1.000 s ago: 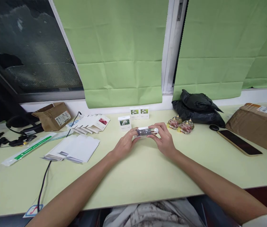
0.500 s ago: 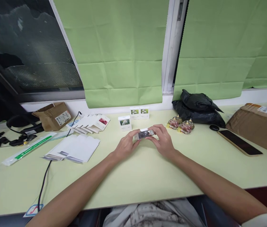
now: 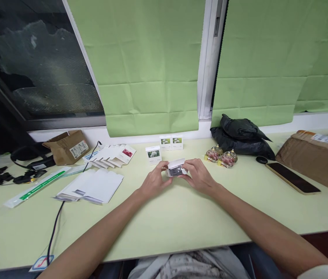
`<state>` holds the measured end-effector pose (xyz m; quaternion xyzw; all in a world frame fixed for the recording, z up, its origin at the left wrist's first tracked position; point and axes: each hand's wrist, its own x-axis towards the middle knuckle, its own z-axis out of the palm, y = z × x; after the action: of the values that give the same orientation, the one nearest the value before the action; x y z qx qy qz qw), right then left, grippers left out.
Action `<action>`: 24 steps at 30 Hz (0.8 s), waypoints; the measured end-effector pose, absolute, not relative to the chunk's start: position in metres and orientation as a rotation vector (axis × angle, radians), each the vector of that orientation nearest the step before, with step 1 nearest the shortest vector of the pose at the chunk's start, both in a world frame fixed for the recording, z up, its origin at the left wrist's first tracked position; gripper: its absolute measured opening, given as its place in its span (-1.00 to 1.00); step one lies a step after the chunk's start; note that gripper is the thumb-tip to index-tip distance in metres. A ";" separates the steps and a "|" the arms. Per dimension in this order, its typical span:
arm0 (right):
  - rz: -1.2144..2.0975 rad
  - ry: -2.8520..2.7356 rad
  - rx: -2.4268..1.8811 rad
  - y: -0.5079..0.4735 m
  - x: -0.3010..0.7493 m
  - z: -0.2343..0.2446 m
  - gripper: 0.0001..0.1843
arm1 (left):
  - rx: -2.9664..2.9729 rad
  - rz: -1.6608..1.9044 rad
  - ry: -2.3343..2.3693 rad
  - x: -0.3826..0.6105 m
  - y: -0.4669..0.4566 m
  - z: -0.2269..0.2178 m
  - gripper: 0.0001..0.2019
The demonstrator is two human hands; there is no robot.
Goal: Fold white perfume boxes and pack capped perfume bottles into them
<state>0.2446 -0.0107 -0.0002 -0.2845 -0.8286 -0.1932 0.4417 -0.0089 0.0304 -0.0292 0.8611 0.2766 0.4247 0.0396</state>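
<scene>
My left hand (image 3: 153, 181) and my right hand (image 3: 199, 176) meet over the middle of the pale green table (image 3: 164, 221), both closed on a small white box (image 3: 176, 167). A clear glass bottle (image 3: 176, 171) shows in the box's open side, mostly inside it. My left fingers pinch the box's left end and my right fingers hold its right end. Behind the hands stand three closed white boxes with flower pictures (image 3: 153, 154). Two round glass bottles with pink contents (image 3: 221, 157) lie to the right.
White flat cartons (image 3: 92, 186) and a fan of cards (image 3: 111, 154) lie left, with a black cable (image 3: 54, 224), a brown carton (image 3: 68, 146) and black headphones (image 3: 27, 159). Right: a black bag (image 3: 241, 135), a phone (image 3: 292, 177), a brown parcel (image 3: 315, 155).
The bottle, earlier held lengthwise between both hands with its silver cap showing, has gone into the white box. The hands have drawn closer together, and the view shifted slightly.
</scene>
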 end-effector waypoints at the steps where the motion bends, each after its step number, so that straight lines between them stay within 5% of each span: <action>1: -0.471 -2.054 -0.709 -0.010 0.244 -0.001 -0.68 | 2.613 1.299 0.867 -0.009 0.029 -0.028 -0.31; 24: -0.391 -2.079 -0.803 -0.019 0.238 0.009 -0.75 | 2.429 1.109 0.838 -0.002 0.014 -0.012 -0.34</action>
<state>0.2384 -0.0195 0.0094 -0.3212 -0.8315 -0.1565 0.4254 -0.0022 0.0142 -0.0124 0.8553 0.2949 0.3903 0.1708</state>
